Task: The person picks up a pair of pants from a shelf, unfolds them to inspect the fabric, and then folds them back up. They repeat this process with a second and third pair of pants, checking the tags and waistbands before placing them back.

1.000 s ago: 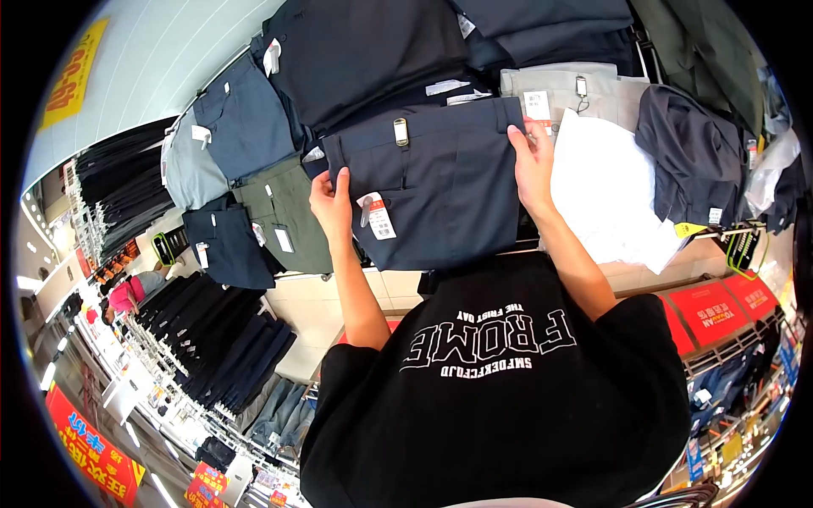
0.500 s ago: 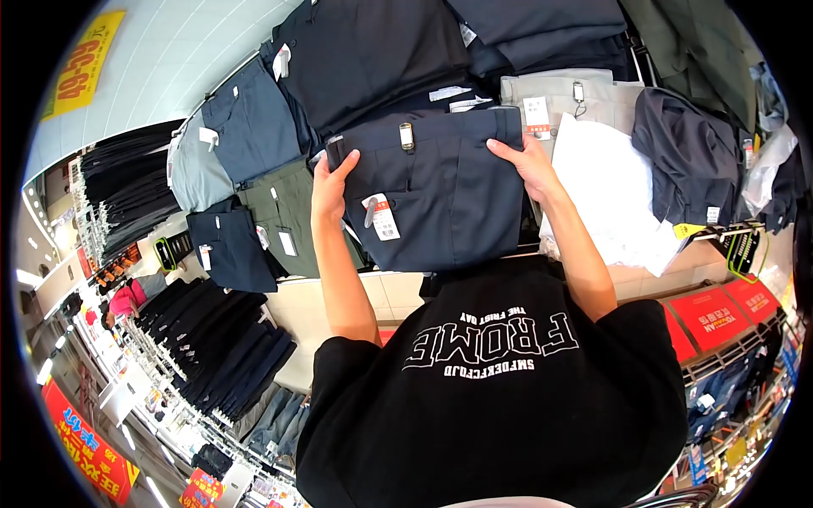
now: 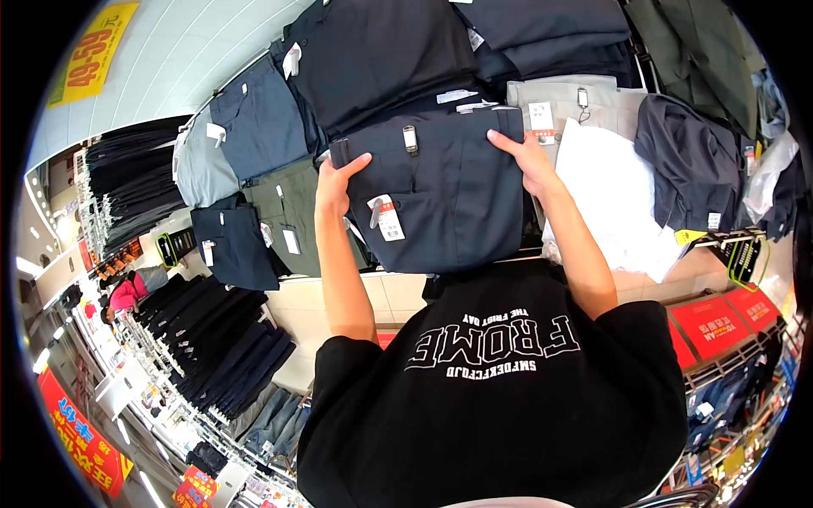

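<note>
Folded dark navy trousers point(image 3: 457, 195) hang between my two hands, waistband at the top, with a metal hook clasp point(image 3: 411, 140) and a white-and-red price tag point(image 3: 387, 220) on the front. My left hand point(image 3: 334, 184) grips the left end of the waistband, thumb on the front and fingers behind it. At the right end, my right hand point(image 3: 532, 162) holds the waistband the same way. The fingers of both hands are mostly hidden behind the cloth.
Dark folded trousers point(image 3: 381, 63) lie behind. Green trousers point(image 3: 292, 216) are to the left; grey trousers point(image 3: 618, 102), a white garment point(image 3: 597, 199) and a crumpled dark garment point(image 3: 686, 161) lie right. Hanging trousers point(image 3: 203, 339) fill racks at the left. Red boxes point(image 3: 720, 326) stand lower right.
The view has shifted slightly, so the shelf appears a little further right. Both hands still hold the trousers by the waistband in nearly the same position.
</note>
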A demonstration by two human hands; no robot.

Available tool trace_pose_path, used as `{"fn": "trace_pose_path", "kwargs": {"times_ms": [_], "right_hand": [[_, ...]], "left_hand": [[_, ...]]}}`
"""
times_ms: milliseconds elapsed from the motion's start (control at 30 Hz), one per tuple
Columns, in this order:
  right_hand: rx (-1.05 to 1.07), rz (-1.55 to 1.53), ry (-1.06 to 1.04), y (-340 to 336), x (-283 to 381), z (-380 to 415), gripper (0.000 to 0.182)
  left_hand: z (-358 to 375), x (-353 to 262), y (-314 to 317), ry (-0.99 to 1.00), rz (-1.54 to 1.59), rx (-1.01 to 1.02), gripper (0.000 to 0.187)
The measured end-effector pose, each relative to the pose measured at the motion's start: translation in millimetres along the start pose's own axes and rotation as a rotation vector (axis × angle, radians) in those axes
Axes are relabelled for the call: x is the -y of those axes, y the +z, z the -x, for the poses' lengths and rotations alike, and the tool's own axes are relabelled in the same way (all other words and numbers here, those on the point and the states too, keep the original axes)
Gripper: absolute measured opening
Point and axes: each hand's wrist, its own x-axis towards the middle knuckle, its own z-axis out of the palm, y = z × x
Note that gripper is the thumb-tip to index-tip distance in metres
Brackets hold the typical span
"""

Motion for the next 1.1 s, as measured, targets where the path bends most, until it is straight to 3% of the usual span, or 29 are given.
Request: {"fn": "trace_pose_path", "kwargs": {"times_ms": [67,200,233,333,467,533,600,667,700,733,767,800,867,900,933,967,1000,1033,1067,1100], "right_hand": [[-0.029,-0.014,0.162,-3,2,-8,0.04],[0.001,-0.011,0.129,-6,-2,-13,0.039],[0.002,-0.012,0.129,-4,0,-9,0.039],[0.071,0.029,-0.041,2,6,10,0.031],[0.12,0.575,-0.348,-2,26,61,0.029],[0.386,0.387,-0.559,-17,29,75,0.036],[0.798,-0.102,-0.642,-21,24,80,0.031],[0.954,0.166,-0.867,-22,51,92,0.029],[1.28,0.216,-0.841,-31,69,76,0.029],[1.139,0.2,-0.712,-30,86,107,0.03],[1.007,0.175,-0.715,-21,101,133,0.026],[0.87,0.156,-0.723,-13,113,150,0.022],[0.838,0.303,-0.91,-18,142,159,0.019],[0.694,0.346,-1.01,-14,157,173,0.016],[0.711,0.341,-0.979,-27,162,180,0.022],[0.71,0.37,-1.005,-40,172,182,0.022],[0.511,0.422,-0.98,-45,185,182,0.025],[0.313,0.46,-0.949,-51,197,181,0.03],[0.115,0.488,-0.911,-56,210,178,0.035],[-0.081,0.507,-0.866,-57,224,173,0.042]], "left_hand": [[-3,-13,5,-0.113,-0.145,0.047,0.032],[-10,-13,6,-0.106,-0.211,0.074,0.035],[-7,-12,8,-0.02,-0.174,0.086,0.033],[9,-10,12,0.163,-0.123,0.047,0.03],[74,-31,12,0.328,-0.242,0.045,0.027],[115,-35,5,0.456,-0.378,-0.013,0.024],[161,-54,19,0.881,-0.39,0.155,0.018],[176,-62,34,1.108,-0.053,0.359,0.024],[174,-67,38,1.247,0.021,0.476,0.025],[170,-72,43,1.386,0.101,0.598,0.026],[173,-89,36,1.34,-0.026,0.752,0.024],[181,-92,49,1.367,0.032,0.677,0.019],[176,-103,62,1.408,0.076,0.735,0.02],[177,-106,75,1.386,0.141,0.667,0.021],[166,-120,88,1.405,0.156,0.728,0.019],[168,-125,108,1.338,0.239,0.613,0.019],[171,-131,129,1.262,0.316,0.5,0.02],[148,-131,136,1.322,0.447,0.533,0.025],[150,-153,154,1.233,0.34,0.398,0.023],[142,-166,148,1.087,-0.153,0.151,0.029]]}}
